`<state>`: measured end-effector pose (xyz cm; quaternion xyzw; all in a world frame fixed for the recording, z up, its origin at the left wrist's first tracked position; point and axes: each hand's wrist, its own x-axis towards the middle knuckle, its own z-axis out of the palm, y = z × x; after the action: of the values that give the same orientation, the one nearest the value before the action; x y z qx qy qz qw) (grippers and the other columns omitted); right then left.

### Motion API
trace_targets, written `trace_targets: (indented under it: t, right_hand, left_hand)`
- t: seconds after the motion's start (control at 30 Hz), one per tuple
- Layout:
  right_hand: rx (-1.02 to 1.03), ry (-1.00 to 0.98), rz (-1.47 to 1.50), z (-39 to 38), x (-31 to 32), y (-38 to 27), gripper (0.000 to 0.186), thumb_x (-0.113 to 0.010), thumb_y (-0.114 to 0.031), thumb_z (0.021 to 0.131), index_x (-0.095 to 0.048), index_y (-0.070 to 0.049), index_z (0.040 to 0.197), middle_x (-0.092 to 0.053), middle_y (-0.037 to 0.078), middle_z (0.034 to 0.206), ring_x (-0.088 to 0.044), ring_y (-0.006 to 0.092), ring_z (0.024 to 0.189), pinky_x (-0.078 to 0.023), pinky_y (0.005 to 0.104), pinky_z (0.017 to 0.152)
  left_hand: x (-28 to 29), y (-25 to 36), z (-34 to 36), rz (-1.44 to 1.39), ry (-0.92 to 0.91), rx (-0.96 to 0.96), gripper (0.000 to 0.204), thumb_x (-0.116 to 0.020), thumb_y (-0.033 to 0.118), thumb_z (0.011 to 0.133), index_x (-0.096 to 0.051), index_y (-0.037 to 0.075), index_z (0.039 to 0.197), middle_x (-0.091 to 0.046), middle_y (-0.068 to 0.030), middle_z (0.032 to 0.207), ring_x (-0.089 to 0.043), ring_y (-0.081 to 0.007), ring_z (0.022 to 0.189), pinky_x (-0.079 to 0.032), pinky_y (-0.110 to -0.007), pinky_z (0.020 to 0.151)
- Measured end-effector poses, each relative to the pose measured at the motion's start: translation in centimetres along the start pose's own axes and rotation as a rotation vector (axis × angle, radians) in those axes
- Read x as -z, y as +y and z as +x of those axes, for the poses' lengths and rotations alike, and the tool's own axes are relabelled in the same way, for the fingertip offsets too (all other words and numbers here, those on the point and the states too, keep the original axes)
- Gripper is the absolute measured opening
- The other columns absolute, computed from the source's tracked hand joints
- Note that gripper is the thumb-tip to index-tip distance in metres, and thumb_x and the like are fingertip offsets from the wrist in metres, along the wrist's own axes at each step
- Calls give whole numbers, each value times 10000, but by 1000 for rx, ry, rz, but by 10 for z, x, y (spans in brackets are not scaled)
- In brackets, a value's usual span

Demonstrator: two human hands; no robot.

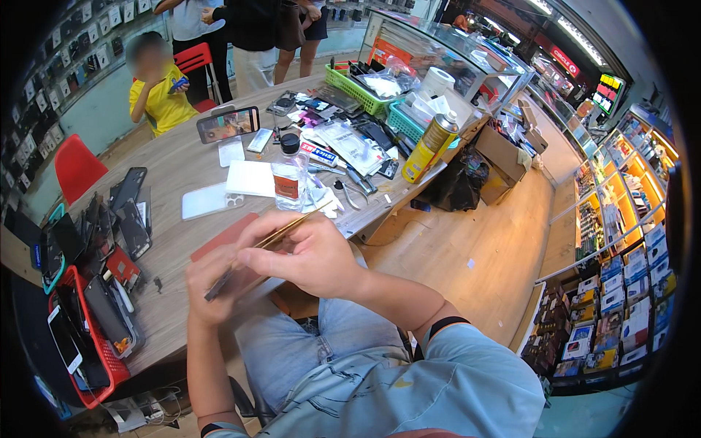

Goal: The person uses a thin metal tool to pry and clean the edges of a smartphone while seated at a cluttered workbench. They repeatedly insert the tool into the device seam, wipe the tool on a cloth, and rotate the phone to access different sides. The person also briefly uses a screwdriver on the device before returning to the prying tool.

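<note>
My right hand point(318, 255) is closed around gold tweezers point(281, 233), their thin tips pointing up and to the right over the desk's near edge. Close against it, my left hand point(208, 285) curls about a dark, thin piece point(217, 287); its kind is hard to make out, as the fingers hide most of it. Both hands are above my lap. Just beyond them, a reddish-brown mat point(224, 237) lies on the desk. A clear bottle with an orange label point(289, 186) stands past my right hand, near pliers point(355, 196).
A phone point(228, 125) is propped up on the desk point(175, 241). A red basket point(109, 369) of phones is at left, a green basket point(365, 91) and yellow spray can point(431, 148) at far right. A person in yellow point(161, 102) sits across; others stand behind.
</note>
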<state>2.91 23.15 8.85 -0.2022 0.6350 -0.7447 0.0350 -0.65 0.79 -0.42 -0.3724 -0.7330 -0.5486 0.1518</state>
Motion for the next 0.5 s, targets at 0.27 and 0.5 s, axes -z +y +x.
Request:
trace_targets:
  t: [0.27, 0.5]
  right_hand:
    - [-8, -17, -17, -4, 2, -4, 126, -745, -67, 985, -733, 20, 1076, -749, 43, 978, -711, 88, 893, -580, 256, 788]
    - [2, 22, -10, -5, -1, -4, 142, -763, -91, 971, -733, 17, 1058, -768, 47, 952, -707, 74, 875, -589, 257, 797]
  left_hand:
    - [-2, 13, 9, -32, -12, 21, 241, -702, 53, 816, -749, -41, 1033, -777, -211, 1049, -773, -347, 925, -589, -373, 839]
    - [0, 13, 9, -5, -33, 19, 236, -699, 31, 820, -749, -38, 1040, -780, -220, 1060, -776, -357, 937, -590, -374, 851]
